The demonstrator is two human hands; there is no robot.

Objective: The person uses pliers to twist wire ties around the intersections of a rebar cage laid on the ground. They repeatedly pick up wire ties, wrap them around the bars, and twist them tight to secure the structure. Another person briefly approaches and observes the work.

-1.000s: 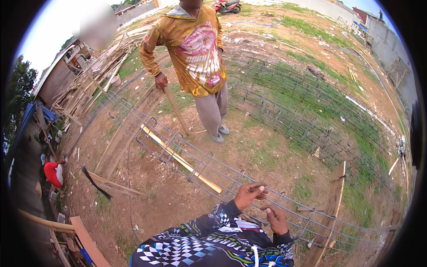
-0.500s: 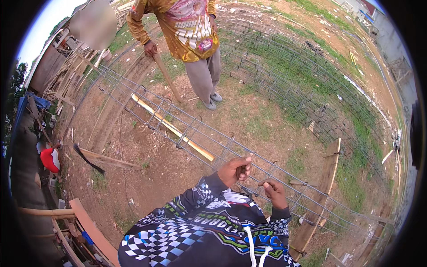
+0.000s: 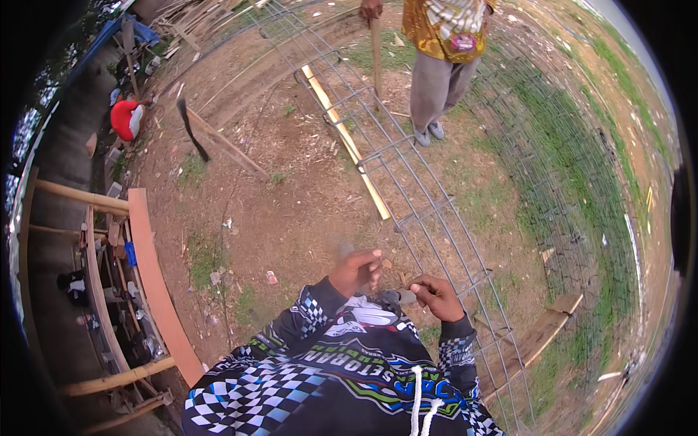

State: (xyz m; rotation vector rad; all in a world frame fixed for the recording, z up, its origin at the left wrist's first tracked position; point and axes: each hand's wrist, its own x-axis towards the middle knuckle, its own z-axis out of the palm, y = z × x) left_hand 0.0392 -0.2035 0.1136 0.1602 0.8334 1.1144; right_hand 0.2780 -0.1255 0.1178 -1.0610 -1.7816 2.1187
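Observation:
A long cage of steel reinforcing bars (image 3: 435, 248) with square stirrups runs from the upper middle down past my right side. My left hand (image 3: 355, 272) is off the cage, fingers loosely bent and a little apart, with nothing visible in it. Close to the cage's left bars, my right hand (image 3: 439, 298) is closed in a pinch between thumb and forefinger; whatever it may hold is too small to make out. A dark grey shape between my hands is partly hidden and unclear. Beyond them, a pale wooden strip (image 3: 347, 145) lies along the cage's left side.
Another person (image 3: 445, 80) stands beyond the cage with a hand on a wooden post (image 3: 376, 62). More rebar cages (image 3: 574, 182) lie on grass at right. A plank (image 3: 545, 338) is under the near end. Timber framing (image 3: 145, 269) stands left; a person in red (image 3: 125, 120) crouches behind.
My view has swung left, so the cage and standing person appear farther right. My left hand has come away from the bars and its fingers have loosened. My right hand remains near the cage.

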